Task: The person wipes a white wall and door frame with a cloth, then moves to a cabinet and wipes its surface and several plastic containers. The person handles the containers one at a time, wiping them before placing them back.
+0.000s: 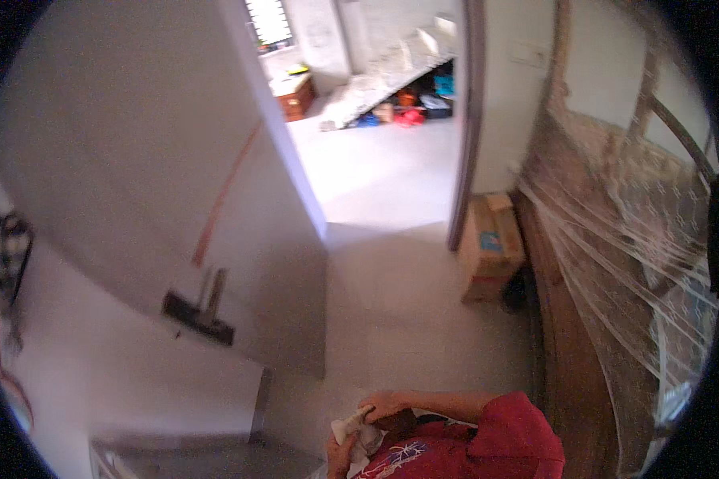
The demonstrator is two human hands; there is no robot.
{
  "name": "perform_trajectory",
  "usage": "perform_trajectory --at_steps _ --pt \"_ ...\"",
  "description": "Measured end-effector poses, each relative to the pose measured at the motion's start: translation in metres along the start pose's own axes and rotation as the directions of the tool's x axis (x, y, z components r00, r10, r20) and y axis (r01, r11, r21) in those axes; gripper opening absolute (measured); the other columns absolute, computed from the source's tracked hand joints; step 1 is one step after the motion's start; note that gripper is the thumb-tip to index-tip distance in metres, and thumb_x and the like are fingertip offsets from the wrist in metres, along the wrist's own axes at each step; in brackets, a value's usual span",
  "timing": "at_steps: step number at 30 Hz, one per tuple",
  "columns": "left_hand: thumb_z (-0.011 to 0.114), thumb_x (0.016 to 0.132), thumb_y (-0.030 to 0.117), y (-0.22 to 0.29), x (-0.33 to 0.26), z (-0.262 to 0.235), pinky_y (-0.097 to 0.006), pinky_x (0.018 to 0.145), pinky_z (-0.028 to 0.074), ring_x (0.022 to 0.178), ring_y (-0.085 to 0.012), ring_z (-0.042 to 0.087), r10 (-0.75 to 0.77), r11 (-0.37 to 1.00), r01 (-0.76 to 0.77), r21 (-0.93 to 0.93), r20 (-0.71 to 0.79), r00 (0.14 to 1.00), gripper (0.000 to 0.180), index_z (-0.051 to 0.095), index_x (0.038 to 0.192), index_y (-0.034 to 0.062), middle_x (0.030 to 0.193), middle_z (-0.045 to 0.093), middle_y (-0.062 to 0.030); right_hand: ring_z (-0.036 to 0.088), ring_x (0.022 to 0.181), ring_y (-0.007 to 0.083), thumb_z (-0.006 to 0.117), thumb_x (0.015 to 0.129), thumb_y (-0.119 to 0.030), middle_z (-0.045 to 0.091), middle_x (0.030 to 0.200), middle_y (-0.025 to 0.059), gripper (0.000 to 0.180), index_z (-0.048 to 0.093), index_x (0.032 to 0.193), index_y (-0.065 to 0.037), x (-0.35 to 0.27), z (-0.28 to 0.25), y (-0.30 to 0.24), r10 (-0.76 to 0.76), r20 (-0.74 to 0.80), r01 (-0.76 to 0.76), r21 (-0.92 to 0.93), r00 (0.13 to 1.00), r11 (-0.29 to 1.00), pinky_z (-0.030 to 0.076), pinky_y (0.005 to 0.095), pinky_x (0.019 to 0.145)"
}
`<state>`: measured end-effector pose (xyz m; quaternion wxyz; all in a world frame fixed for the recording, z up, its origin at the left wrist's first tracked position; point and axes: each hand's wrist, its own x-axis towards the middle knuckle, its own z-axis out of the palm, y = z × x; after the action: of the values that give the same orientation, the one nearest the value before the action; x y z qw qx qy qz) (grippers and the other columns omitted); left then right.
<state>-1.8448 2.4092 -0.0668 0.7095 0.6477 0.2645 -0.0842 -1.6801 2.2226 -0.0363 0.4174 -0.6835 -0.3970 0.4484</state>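
Close to my red shirt (487, 439), at the bottom of the head view, both hands are together around a small crumpled whitish thing (366, 441) that looks like cloth. My right hand (385, 405) reaches in from the right, its fingers closed on the upper end. Lower and to the left, my left hand (339, 457) is closed on the other side of it, partly cut off by shadow and the frame edge. A dark brown patch (399, 423) shows just below the right hand; I cannot tell what it is.
A grey door (287, 311) with a dark handle (200, 318) stands open at the left. A cardboard box (491, 247) sits beside the doorway. Along the right runs a wooden bed frame (567, 343) under a sheer net (615, 263). Beyond lies a bright room with stairs (399, 68).
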Motion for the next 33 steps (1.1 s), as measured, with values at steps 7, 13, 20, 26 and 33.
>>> perform_trajectory --at_steps 7,13,20,26,33 --pt "0.064 0.082 0.013 0.098 0.097 0.075 -0.031 0.075 0.049 0.089 -0.0202 0.060 0.045 0.994 -0.055 0.092 0.112 0.993 0.031 0.055 0.109 -0.0009 0.102 0.061 -0.0102 0.059 0.091 0.0350 0.060 0.077 -0.043 0.063 0.098 0.0189 0.047 0.058 0.109 -0.009 -0.018 -0.073 0.025 0.141 -0.364 -0.149 0.006 0.921 0.989 0.045 0.0424 0.078" --pt "0.064 0.085 0.022 0.195 0.169 0.164 -0.030 0.075 0.048 0.089 -0.0156 0.060 0.286 0.886 -0.424 0.186 0.500 0.817 0.026 0.061 0.102 0.0026 0.097 0.063 -0.0083 0.060 0.090 0.0327 0.059 0.078 -0.040 0.063 0.098 0.0174 0.044 0.059 0.109 -0.009 -0.034 -0.148 0.051 0.214 -0.513 -0.173 0.126 0.831 0.977 0.045 0.0407 0.077" --pt "0.066 0.083 0.023 0.174 0.297 0.229 -0.032 0.074 0.050 0.090 -0.0203 0.062 0.140 0.627 -0.569 0.533 0.641 0.755 0.035 0.056 0.110 0.0036 0.097 0.063 -0.0145 0.059 0.093 0.0344 0.057 0.078 -0.033 0.062 0.101 0.0170 0.038 0.062 0.107 -0.010 -0.092 -0.235 0.107 0.313 -0.734 -0.276 0.176 0.602 0.945 0.046 0.0407 0.079" --pt "0.066 0.083 0.019 0.167 0.361 0.288 -0.034 0.079 0.050 0.093 -0.0229 0.062 0.026 0.756 -0.420 0.501 0.619 0.785 0.038 0.053 0.115 0.0036 0.102 0.062 -0.0148 0.059 0.089 0.0346 0.058 0.078 -0.033 0.062 0.096 0.0164 0.032 0.064 0.098 -0.010 -0.209 -0.351 0.181 0.468 -0.812 -0.617 0.176 0.350 0.767 0.047 0.0431 0.075" --pt "0.065 0.083 0.026 0.195 0.397 0.339 -0.035 0.080 0.050 0.094 -0.0247 0.062 -0.205 0.718 -0.097 0.689 0.343 0.917 0.039 0.055 0.116 0.0072 0.105 0.062 -0.0144 0.060 0.096 0.0299 0.061 0.075 -0.029 0.063 0.102 0.0140 0.040 0.062 0.107 -0.005 -0.318 -0.435 0.393 0.615 -0.775 -0.924 0.114 0.148 0.366 0.048 0.0396 0.082"
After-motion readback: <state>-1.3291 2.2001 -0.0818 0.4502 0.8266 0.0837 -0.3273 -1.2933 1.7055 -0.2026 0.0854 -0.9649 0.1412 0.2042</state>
